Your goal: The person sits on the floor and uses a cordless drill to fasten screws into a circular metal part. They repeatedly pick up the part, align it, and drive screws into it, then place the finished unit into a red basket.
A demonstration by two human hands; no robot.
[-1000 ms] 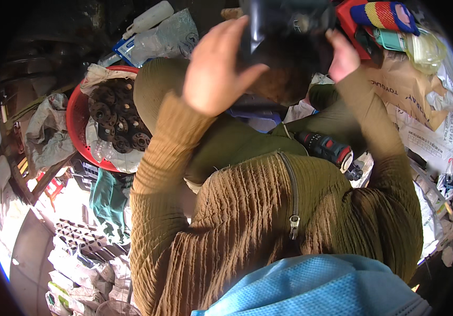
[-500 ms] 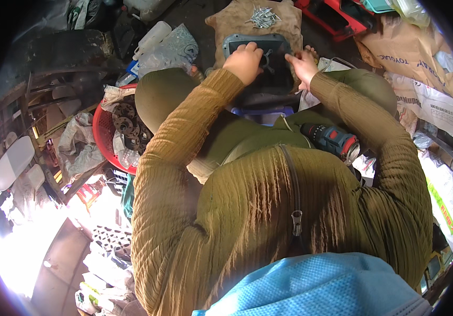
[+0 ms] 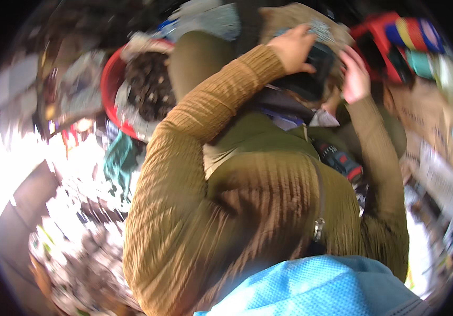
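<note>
The view is smeared by motion. A dark rectangular panel or shallow tray (image 3: 315,79) with a grey rim lies past my knees, on a brown cloth or paper pad (image 3: 279,17). My left hand (image 3: 291,48) is over its left side, with thumb and fingers apart; whether they touch it is unclear. Beyond the fingertips is a loose pile of silvery screws (image 3: 322,31), partly hidden by that hand. My right hand (image 3: 354,75) is raised by the panel's right edge, fingers stretched and nothing visible in them. A cordless drill (image 3: 341,161) lies across my lap.
On the left stands a red basket (image 3: 111,87) full of dark round metal parts (image 3: 150,84). A red case or frame (image 3: 376,37) is at the far right, near brown paper sacks (image 3: 426,110). A green cloth (image 3: 121,160) hangs below the basket.
The view has swung left, so things appear farther right. My left hand has shifted toward the screws, and my right hand has opened away from the panel. The silvery bracket-like piece no longer shows.
</note>
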